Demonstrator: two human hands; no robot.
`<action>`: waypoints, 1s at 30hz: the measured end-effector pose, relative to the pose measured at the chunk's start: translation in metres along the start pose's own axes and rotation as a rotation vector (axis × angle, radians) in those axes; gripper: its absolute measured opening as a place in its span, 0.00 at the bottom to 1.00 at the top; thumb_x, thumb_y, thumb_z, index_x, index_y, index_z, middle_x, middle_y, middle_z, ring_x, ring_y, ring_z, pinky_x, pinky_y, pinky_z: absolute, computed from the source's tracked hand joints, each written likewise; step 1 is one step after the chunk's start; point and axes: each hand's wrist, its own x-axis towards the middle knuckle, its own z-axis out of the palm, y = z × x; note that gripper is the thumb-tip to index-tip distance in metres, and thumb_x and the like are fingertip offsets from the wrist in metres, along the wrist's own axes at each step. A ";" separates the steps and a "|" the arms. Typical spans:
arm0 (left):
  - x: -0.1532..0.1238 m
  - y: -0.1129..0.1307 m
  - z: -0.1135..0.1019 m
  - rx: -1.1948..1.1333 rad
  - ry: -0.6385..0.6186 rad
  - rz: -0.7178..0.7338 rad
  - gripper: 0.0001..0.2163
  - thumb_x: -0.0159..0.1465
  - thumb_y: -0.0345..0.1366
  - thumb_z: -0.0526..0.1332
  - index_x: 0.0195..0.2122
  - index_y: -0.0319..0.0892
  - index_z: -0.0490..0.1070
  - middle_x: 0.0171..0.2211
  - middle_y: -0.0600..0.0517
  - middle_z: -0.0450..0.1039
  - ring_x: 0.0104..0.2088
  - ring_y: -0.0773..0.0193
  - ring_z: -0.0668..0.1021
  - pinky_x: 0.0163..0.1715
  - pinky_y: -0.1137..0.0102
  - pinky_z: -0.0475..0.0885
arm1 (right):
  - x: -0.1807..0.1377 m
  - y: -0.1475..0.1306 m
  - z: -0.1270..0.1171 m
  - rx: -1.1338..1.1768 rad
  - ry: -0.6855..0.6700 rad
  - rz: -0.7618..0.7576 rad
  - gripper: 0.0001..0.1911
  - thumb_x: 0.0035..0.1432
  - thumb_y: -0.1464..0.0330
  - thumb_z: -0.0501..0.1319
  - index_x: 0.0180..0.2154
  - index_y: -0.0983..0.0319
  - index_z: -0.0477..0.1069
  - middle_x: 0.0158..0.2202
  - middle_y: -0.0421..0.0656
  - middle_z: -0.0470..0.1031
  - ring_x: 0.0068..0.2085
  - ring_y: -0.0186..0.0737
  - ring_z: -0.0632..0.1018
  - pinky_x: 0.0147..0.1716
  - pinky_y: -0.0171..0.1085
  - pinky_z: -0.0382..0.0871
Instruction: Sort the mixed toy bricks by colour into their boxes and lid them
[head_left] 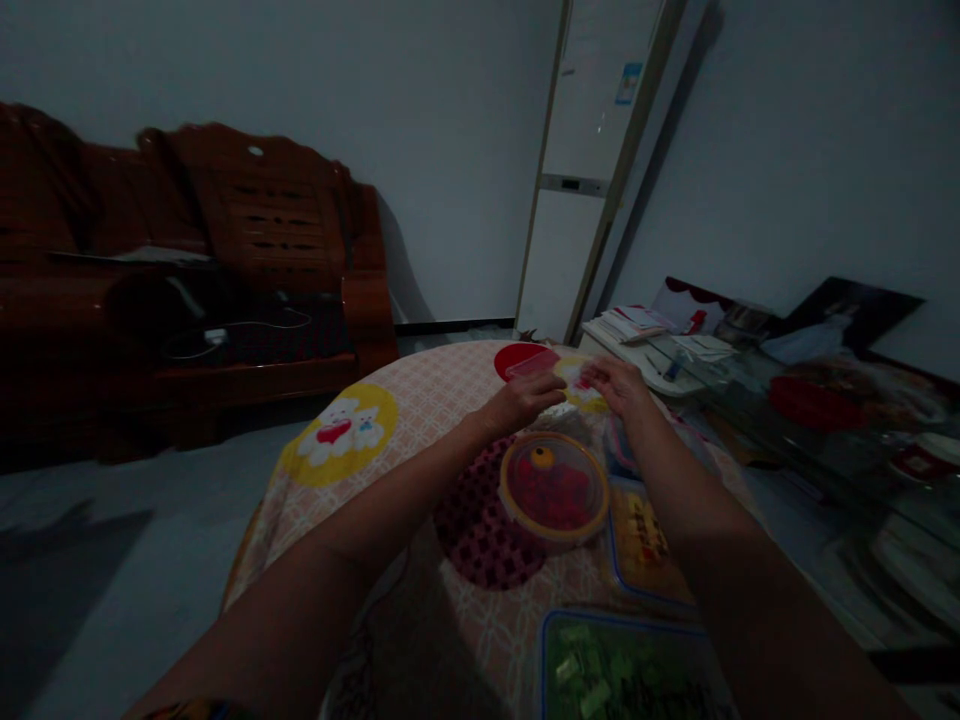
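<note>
Both of my hands reach across a round table. My left hand (529,396) is above the far part of the cloth, its loosely bent fingers pointing right. Facing it across a small gap is my right hand (616,384), with curved fingers. Both look open, and nothing clear shows in them in the dim light. Below and between them lies a pale, shiny thing (559,414) that I cannot make out. Nearer me is a round lidded container (555,485) with red contents and a yellow piece. My right forearm partly covers a blue-rimmed box (641,530) of yellow pieces.
A blue-edged box (622,665) of green pieces is at the near edge. The patterned tablecloth (420,400) hangs over the table's left side. A wooden bench (262,230) stands left, a tall white cabinet-like unit (574,190) behind, and a cluttered glass table (750,390) right.
</note>
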 end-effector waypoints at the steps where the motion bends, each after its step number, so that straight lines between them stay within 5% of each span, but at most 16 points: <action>1: -0.004 -0.001 0.001 -0.004 -0.034 0.028 0.14 0.71 0.32 0.50 0.40 0.41 0.77 0.47 0.42 0.78 0.51 0.61 0.78 0.50 0.64 0.75 | 0.003 0.003 0.001 -0.049 0.035 -0.011 0.10 0.48 0.78 0.66 0.29 0.62 0.67 0.21 0.35 0.73 0.26 0.31 0.77 0.32 0.32 0.78; 9: -0.016 -0.002 0.012 -0.129 -0.159 0.021 0.12 0.69 0.31 0.54 0.41 0.37 0.78 0.44 0.40 0.79 0.45 0.58 0.80 0.45 0.67 0.75 | 0.026 0.033 -0.001 -0.451 0.204 -0.015 0.12 0.40 0.81 0.65 0.29 0.62 0.73 0.17 0.33 0.70 0.21 0.32 0.75 0.22 0.29 0.70; 17: -0.020 -0.006 0.019 -0.373 -0.155 -0.081 0.12 0.67 0.36 0.58 0.45 0.41 0.79 0.44 0.40 0.80 0.46 0.58 0.80 0.47 0.66 0.75 | 0.032 0.035 -0.018 -0.883 0.205 -0.009 0.11 0.42 0.75 0.68 0.32 0.62 0.80 0.29 0.43 0.81 0.37 0.43 0.82 0.30 0.31 0.71; 25: -0.035 -0.013 0.006 -0.152 0.273 -0.687 0.10 0.63 0.34 0.63 0.45 0.41 0.78 0.46 0.43 0.78 0.47 0.58 0.79 0.48 0.64 0.75 | 0.028 0.034 -0.024 -1.027 0.140 0.076 0.08 0.47 0.73 0.70 0.34 0.63 0.80 0.20 0.41 0.76 0.27 0.41 0.81 0.24 0.32 0.71; 30: -0.049 -0.006 0.006 -0.237 0.225 -1.157 0.17 0.57 0.39 0.70 0.46 0.39 0.75 0.30 0.49 0.78 0.31 0.62 0.80 0.35 0.69 0.75 | 0.026 0.038 -0.021 -1.002 0.116 0.083 0.06 0.51 0.76 0.67 0.33 0.64 0.79 0.17 0.40 0.74 0.22 0.36 0.78 0.23 0.30 0.72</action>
